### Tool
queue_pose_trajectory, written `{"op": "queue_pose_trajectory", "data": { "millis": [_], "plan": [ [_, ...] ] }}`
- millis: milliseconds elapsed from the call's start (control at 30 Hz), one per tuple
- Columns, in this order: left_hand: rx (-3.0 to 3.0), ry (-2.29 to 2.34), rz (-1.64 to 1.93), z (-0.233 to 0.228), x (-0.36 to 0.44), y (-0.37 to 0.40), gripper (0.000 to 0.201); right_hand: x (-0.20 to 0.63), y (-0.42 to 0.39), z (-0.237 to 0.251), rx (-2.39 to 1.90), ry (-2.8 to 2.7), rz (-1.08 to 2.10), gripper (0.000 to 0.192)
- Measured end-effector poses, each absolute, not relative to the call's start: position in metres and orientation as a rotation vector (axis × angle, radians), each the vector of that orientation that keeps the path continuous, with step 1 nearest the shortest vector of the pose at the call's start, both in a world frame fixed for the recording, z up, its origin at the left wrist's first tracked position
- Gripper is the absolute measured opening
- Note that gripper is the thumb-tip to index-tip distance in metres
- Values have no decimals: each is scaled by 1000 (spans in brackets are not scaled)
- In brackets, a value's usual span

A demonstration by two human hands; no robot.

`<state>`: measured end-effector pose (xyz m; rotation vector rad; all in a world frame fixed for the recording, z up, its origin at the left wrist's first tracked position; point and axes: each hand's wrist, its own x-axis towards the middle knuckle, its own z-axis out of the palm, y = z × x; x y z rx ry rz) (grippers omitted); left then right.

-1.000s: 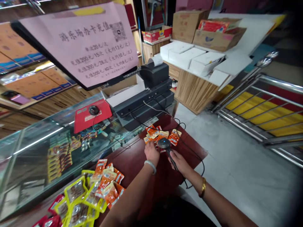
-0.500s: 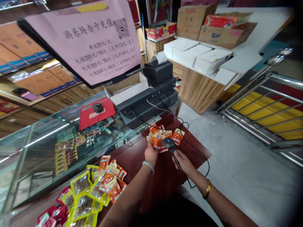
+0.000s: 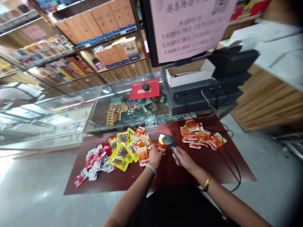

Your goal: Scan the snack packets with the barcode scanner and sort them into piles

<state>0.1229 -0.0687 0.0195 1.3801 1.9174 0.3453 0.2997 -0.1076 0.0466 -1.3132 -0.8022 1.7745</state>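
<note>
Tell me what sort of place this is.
Most likely a small shop's checkout counter. The right hand holds a corded barcode scanner over an orange snack packet in the left hand. Behind them stand a glass display case of goods, stocked shelves and a till.

Glossy foil packets (image 3: 201, 137) (crinkled) on a polished table (image 3: 165, 170) — glass counter (image 3: 71, 107) behind.

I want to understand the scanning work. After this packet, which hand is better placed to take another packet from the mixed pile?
Probably the left hand. It holds an orange packet right beside the mixed pile. The right hand grips the scanner, farther from it.
</note>
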Motion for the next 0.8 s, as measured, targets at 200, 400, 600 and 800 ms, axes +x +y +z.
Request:
{"op": "queue_pose_trajectory", "data": {
  "millis": [200, 400, 600, 800],
  "plan": [
    [1152, 2153, 359, 28, 63, -95, 41, 249, -105, 42, -1267, -962, 1970, 56],
    [1118, 2313, 382, 32, 22, -101, 44, 214, -104, 37, -1175, -1095, 2009, 60],
    [1537, 2593, 343, 33, 34, -94, 64, 230, -108, 47, -1171, -1067, 1950, 55],
    [2000, 2063, 285, 28, 122, -77, 48, 295, -129, 48, -1323, -824, 1740, 52]
  ]
}}
